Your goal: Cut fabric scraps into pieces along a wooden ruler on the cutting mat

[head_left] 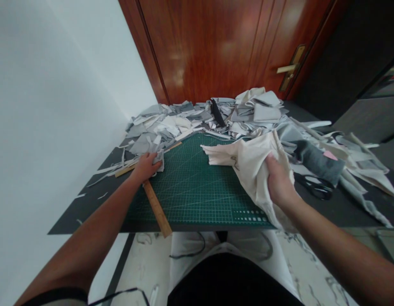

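1. Right hand (281, 182), three o'clock on one mat (190, 182): grip closed on one cream cloth (250, 155) there.
2. Left hand (145, 168), ten o'clock: fingers over pale scrap (161, 160); cannot tell if the grip holds it.
3. One ruler (157, 208), eight o'clock.
4. One scissors (315, 184), beyond three o'clock.

Dark tabletop (78, 212): green gridded cutting mat (190, 187) in middle; gray and white fabric scraps (171, 125) heaped along far side, spreading down both sides; scissors (318, 187) at right. Wooden ruler (158, 210) on mat's left, end overhanging front edge.
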Demonstrator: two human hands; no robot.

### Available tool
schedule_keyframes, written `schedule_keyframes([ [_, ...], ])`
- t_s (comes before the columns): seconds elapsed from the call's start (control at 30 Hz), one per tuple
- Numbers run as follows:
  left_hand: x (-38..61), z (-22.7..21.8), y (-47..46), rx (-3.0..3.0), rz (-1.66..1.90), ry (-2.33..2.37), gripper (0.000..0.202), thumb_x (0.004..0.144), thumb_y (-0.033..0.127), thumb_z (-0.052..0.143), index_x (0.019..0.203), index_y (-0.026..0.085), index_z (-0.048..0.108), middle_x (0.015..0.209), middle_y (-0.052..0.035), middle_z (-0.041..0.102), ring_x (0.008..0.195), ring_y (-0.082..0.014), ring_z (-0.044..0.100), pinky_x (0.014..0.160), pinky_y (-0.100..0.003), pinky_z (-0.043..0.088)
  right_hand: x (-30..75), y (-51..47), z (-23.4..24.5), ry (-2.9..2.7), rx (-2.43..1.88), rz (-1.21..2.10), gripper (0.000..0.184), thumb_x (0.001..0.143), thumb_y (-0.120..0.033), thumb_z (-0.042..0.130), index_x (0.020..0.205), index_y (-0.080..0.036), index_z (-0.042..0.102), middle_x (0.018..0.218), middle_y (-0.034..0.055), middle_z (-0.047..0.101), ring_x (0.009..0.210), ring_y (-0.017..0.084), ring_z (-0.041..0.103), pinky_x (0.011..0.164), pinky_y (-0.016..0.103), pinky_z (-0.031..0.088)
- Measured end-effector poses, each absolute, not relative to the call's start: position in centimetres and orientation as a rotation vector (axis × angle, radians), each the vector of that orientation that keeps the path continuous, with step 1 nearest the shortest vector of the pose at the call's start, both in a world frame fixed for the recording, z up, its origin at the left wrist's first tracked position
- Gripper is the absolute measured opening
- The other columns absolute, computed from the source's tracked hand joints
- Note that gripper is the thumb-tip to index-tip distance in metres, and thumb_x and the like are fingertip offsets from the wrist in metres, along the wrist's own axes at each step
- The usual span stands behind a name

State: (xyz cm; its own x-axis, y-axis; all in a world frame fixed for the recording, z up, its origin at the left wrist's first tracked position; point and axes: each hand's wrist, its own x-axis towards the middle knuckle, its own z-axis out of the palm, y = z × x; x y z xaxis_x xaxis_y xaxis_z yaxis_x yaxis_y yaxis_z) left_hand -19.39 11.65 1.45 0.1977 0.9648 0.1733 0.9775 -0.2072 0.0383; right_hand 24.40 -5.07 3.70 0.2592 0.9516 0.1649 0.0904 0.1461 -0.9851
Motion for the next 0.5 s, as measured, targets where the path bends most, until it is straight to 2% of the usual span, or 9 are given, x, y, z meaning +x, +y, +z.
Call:
schedule_keyframes([
  [0.1, -20.9, 0.8, 12.1, -2.284, -0.268, -1.916, 0.050, 0.094, 0.045, 0.046, 0.131, 0.015, 0.060, 0.119, -0.0186, 0.057, 0.115, -0.0367, 0.053, 0.104, -0.049, 0.042, 21.0, -6.6, 3.7, -1.545, -1.229, 0.893, 0.058, 0.101, -0.064, 0.041, 0.130, -0.023, 0.071, 0.146, 0.0075, 0.061, 0.143, 0.029, 0.049, 0.127, 0.050, 0.028],
  [0.17, -21.9, 0.6, 12.3, -2.255, -0.256, -1.906, 0.050, 0.095, 0.047, 0.045, 0.132, 0.016, 0.059, 0.120, -0.0187, 0.056, 0.116, -0.0375, 0.052, 0.104, -0.050, 0.041, 19.0, -7.5, 3.7, -1.790, -1.114, 0.994, 0.052, 0.103, -0.058, 0.040, 0.130, -0.026, 0.072, 0.153, 0.0045, 0.055, 0.146, 0.026, 0.046, 0.128, 0.049, 0.025],
  [0.37, -23.7, 1.0, 12.3, -2.213, -0.262, -1.976, 0.050, 0.093, 0.045, 0.047, 0.135, 0.019, 0.057, 0.124, -0.0163, 0.056, 0.119, -0.0362, 0.053, 0.103, -0.046, 0.043, 16.6, -8.0, 4.7, -2.066, -0.915, 1.328, 0.047, 0.107, -0.050, 0.038, 0.128, -0.028, 0.073, 0.143, 0.0028, 0.064, 0.135, 0.020, 0.059, 0.122, 0.043, 0.038],
  [0.5, -23.8, 1.5, 11.7, -2.252, -0.266, -2.010, 0.050, 0.092, 0.041, 0.049, 0.135, 0.017, 0.057, 0.125, -0.0169, 0.057, 0.119, -0.0350, 0.055, 0.103, -0.044, 0.044, 16.8, -6.7, 4.4, -2.183, -0.993, 1.064, 0.045, 0.106, -0.049, 0.042, 0.129, -0.025, 0.072, 0.141, 0.0063, 0.066, 0.137, 0.022, 0.056, 0.121, 0.044, 0.040],
])
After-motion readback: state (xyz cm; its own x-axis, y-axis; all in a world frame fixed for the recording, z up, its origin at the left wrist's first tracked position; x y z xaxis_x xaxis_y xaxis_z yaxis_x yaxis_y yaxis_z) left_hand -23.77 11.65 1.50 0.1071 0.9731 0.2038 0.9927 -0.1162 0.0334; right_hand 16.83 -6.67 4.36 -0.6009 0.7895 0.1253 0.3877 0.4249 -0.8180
